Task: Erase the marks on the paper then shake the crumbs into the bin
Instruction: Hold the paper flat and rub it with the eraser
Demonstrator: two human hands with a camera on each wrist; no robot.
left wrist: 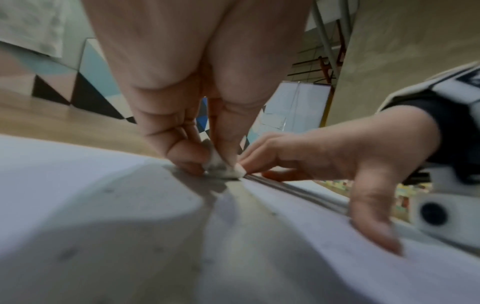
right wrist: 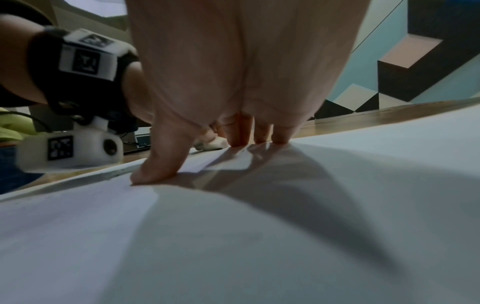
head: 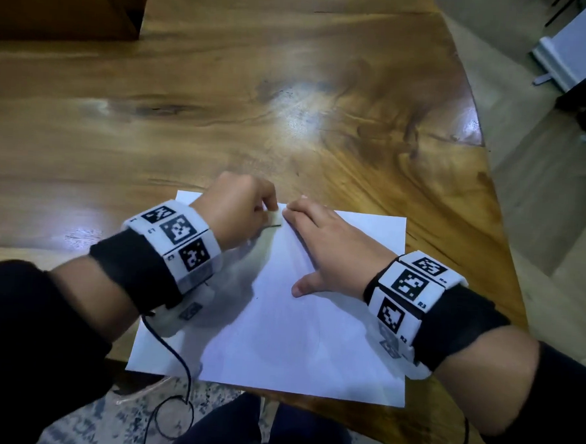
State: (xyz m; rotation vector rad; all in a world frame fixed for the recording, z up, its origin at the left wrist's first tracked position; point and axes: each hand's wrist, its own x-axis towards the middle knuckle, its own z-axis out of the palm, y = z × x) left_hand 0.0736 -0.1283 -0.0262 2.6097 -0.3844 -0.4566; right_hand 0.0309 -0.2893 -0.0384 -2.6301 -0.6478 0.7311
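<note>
A white sheet of paper lies at the near edge of the wooden table. A short dark pencil mark shows near its far edge. My left hand pinches a small white eraser between thumb and fingers and holds it down on the paper by that mark. My right hand lies flat on the sheet with straight fingers and spread thumb pressing the paper down, its fingertips just beside the eraser. No bin is in view.
An open cardboard box sits at the table's far left corner. The table edge runs diagonally on the right, with floor and a white stand beyond. A black cable hangs from my left wrist over the near edge.
</note>
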